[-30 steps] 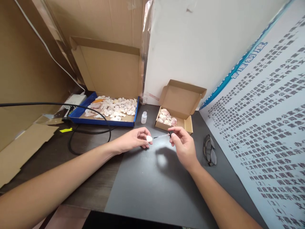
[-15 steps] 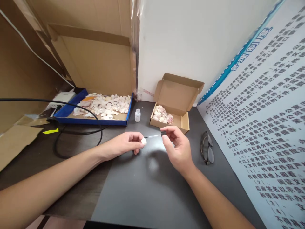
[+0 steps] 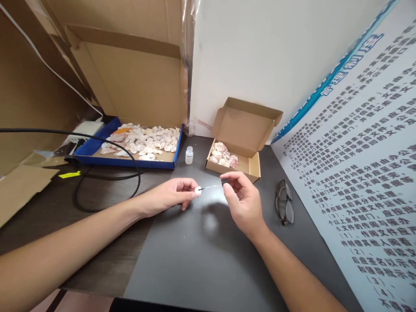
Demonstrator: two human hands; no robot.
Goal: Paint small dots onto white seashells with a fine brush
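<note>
My left hand (image 3: pixel 182 193) pinches a small white shell (image 3: pixel 198 190) between thumb and fingers. Closed around the black cap of a thin applicator brush (image 3: pixel 212 186) is my right hand (image 3: pixel 243 199). The brush's clear stem points left, and its dark tip lies over the shell's face; whether it touches I cannot tell. Behind the hands stands a small clear bottle (image 3: pixel 189 156) with no cap on it and a white label.
A blue-edged cardboard box (image 3: pixel 130 161) full of pale shells stands back left. Right of the bottle, a small open carton (image 3: pixel 253 167) holds several pinkish shells. Eyeglasses (image 3: pixel 284 203) lie at the right. Black cable (image 3: pixel 139 182) loops across the left side. A printed sheet (image 3: pixel 357 173) covers the right wall.
The brush tip has moved from the shell's upper edge onto its face. The shell looks slightly turned. Both hands keep their grips, and the camera view has shifted a little.
</note>
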